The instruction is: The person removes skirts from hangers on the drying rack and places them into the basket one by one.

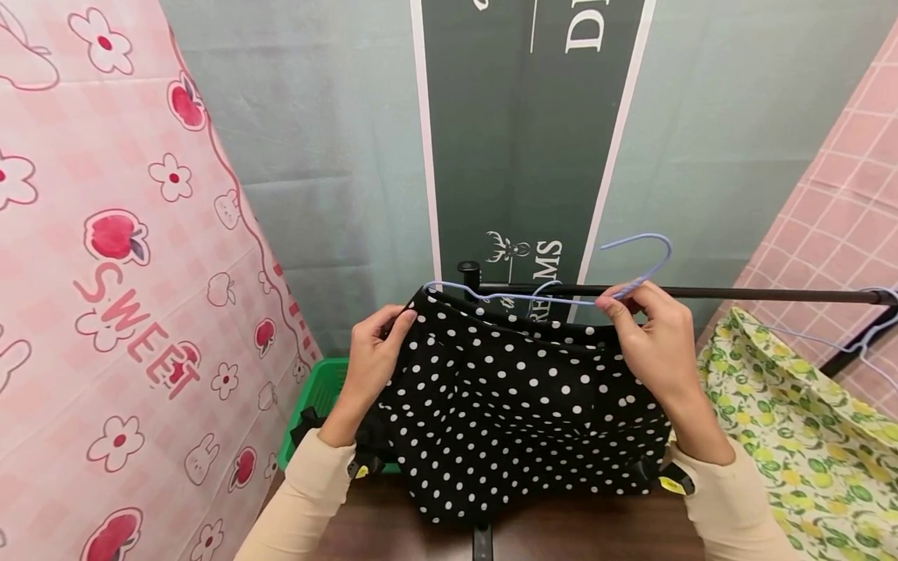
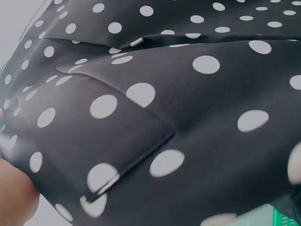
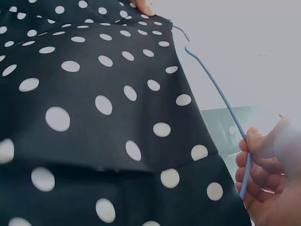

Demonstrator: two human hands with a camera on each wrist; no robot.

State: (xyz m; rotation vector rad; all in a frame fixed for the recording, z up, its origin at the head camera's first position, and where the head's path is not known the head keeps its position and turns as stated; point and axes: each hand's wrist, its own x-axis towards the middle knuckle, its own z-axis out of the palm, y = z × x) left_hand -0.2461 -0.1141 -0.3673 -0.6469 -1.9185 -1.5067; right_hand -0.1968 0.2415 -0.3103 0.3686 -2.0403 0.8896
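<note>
A black garment with white polka dots [image 1: 519, 405] hangs spread between both hands. My left hand [image 1: 375, 351] pinches its upper left corner between thumb and fingers. In the right wrist view, my right hand [image 3: 268, 165] has its fingers curled round the wire of a light blue hanger [image 3: 216, 87]. In the head view that right hand [image 1: 655, 335] grips just below the hook, beside the garment's upper right edge. The hanger's left end [image 1: 435, 285] sits at the garment's upper left corner. A stitched fold of the dotted cloth [image 2: 155, 141] fills the left wrist view.
A black clothes rail [image 1: 758, 294] runs behind the garment to the right. From it hangs a lemon-print cloth [image 1: 793, 421] near another blue hanger [image 1: 866, 343]. A green basket [image 1: 316, 389] with dark cloth stands left on the brown table [image 1: 561, 530]. Printed curtains surround the area.
</note>
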